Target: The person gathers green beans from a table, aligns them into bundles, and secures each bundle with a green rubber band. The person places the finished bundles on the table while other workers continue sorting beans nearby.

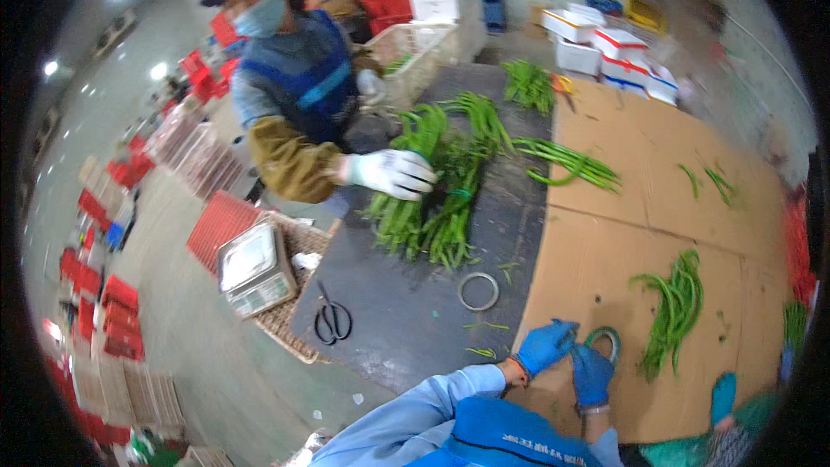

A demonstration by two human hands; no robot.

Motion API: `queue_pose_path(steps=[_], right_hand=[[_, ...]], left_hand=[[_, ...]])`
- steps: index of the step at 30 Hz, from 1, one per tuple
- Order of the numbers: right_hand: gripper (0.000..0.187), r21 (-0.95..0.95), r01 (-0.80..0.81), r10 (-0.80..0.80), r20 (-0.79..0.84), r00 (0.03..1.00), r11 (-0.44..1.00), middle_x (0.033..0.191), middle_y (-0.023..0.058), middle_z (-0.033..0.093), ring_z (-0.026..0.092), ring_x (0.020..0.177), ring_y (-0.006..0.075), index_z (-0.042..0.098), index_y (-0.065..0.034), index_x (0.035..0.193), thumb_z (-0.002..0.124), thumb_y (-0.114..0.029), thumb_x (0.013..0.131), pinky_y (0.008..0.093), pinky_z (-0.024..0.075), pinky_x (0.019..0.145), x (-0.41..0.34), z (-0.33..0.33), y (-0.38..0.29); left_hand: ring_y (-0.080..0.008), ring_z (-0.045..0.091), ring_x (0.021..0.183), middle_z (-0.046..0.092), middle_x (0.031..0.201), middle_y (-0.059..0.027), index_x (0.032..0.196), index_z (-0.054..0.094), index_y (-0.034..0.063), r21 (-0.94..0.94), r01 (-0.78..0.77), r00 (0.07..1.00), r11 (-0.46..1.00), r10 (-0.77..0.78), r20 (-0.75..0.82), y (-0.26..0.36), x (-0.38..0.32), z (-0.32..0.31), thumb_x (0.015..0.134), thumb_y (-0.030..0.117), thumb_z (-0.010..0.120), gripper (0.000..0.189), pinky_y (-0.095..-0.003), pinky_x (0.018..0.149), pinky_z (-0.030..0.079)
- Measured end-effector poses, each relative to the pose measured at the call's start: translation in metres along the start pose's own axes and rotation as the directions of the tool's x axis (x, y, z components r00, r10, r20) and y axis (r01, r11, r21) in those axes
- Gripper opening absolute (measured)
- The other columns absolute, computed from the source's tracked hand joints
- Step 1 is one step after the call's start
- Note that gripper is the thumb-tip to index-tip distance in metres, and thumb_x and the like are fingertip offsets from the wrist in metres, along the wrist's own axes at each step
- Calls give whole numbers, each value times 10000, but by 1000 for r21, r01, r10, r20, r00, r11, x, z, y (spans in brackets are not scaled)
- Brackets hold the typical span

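My right hand (pixel 591 373), in a blue glove, grips the near side of a roll of green tape (pixel 609 337) above the cardboard. My left hand (pixel 548 345), also gloved in blue, is just left of the roll, its fingers close to the right hand. Whether it pinches the tape end is too blurred to tell. Right of the roll lies a loose bunch of long green bean pods (pixel 674 314). An empty tape ring (pixel 478 292) rests on the dark tabletop (pixel 402 311), up and left of my hands.
Across the table a co-worker's white-gloved hand (pixel 392 174) touches bundled greens (pixel 454 201). Black scissors (pixel 332 321) lie near the table's left edge, beside a weighing scale (pixel 256 266). More beans (pixel 570 162) straddle the cardboard sheet (pixel 596 240). Another person's teal glove (pixel 723 395) shows at lower right.
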State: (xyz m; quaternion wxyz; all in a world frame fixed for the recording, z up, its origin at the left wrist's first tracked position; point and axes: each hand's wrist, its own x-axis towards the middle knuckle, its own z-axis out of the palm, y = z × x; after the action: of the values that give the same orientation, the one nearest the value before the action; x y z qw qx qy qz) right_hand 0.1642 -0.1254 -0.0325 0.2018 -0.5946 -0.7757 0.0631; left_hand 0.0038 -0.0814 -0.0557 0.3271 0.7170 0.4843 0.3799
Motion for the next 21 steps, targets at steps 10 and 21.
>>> queue_pose_path(steps=[10, 21], right_hand=[[163, 76, -36, 39, -36, 999, 996, 680, 97, 612, 610, 598, 282, 687, -203, 872, 553, -294, 889, 405, 467, 512, 0, -4, 3], [142, 36, -45, 44, 22, 999, 998, 692, 96, 613, 617, 586, 282, 685, -231, 913, 563, -295, 878, 408, 476, 491, -1, -5, 2]], left_hand=[[-286, 682, 822, 685, 924, -162, 1095, 660, 110, -61, 72, 997, 996, -72, 4, 16, 5, -6, 897, 207, 607, 226, -357, 713, 531], [-275, 681, 784, 684, 878, -149, 1099, 659, 119, -91, 81, 997, 993, -81, -1, 19, 4, -8, 902, 194, 596, 221, -347, 680, 528]])
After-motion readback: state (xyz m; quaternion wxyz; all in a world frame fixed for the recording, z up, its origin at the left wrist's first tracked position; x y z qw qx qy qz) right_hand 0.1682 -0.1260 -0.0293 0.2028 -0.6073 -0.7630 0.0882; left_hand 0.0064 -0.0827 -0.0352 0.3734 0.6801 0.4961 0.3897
